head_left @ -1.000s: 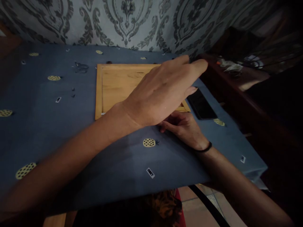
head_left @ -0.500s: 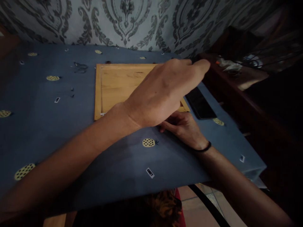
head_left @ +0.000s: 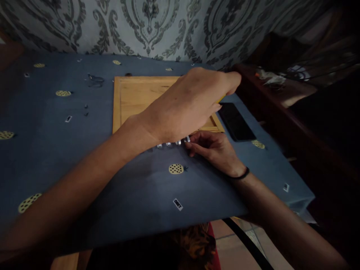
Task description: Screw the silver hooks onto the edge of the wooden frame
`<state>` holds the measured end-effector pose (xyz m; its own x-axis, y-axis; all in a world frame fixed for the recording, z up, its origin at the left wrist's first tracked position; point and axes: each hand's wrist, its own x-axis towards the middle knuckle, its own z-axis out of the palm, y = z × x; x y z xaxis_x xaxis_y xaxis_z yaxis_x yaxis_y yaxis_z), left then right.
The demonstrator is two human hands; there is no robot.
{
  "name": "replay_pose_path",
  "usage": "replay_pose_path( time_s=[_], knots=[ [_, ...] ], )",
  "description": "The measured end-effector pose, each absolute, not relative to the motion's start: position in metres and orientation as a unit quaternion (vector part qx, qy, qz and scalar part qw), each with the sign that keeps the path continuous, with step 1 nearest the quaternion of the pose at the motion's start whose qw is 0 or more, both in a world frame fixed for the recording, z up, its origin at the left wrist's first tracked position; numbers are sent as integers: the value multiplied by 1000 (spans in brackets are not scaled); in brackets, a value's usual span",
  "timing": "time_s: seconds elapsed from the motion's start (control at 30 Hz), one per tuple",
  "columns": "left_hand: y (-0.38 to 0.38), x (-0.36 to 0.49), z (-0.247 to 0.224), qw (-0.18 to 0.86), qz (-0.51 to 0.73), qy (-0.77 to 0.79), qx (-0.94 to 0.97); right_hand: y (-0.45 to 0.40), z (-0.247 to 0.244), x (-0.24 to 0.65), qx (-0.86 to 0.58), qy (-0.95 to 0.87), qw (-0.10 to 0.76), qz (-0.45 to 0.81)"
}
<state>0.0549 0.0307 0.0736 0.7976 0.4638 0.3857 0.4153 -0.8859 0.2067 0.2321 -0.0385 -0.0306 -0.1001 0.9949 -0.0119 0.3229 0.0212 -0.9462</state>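
A shallow wooden frame or tray [head_left: 140,97] lies on the blue cloth. My left hand [head_left: 191,101] reaches across it, back of the hand up, fingers curled round a thin yellow item [head_left: 221,98] that shows only in part. Along the near edge of the wood is a row of several small silvery pieces [head_left: 178,142]. My right hand [head_left: 215,150], with a black band at the wrist, pinches the rightmost silvery piece [head_left: 187,139] between thumb and fingers. My left hand and forearm hide much of the wood.
A black phone [head_left: 237,122] lies right of the wood. Small dark bits [head_left: 86,110] and a dark tangled item [head_left: 95,79] are at the left on the blue tablecloth [head_left: 135,195]. Beyond the right edge stands dark red furniture [head_left: 281,120] with clutter on it.
My left hand has shifted slightly left and up, uncovering the silvery pieces and part of the yellow item. My right hand stays nearly in place.
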Motion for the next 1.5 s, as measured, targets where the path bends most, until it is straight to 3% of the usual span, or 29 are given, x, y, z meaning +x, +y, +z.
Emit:
replay_pose_path(
  time_s=[0.73, 1.5],
  knots=[
    [34, 54, 65, 11, 253, 202, 946, -40, -28, 229, -551, -608, 384, 423],
    [32, 56, 65, 64, 235, 223, 944, -40, -28, 230, -553, -613, 379, 418]
  ],
)
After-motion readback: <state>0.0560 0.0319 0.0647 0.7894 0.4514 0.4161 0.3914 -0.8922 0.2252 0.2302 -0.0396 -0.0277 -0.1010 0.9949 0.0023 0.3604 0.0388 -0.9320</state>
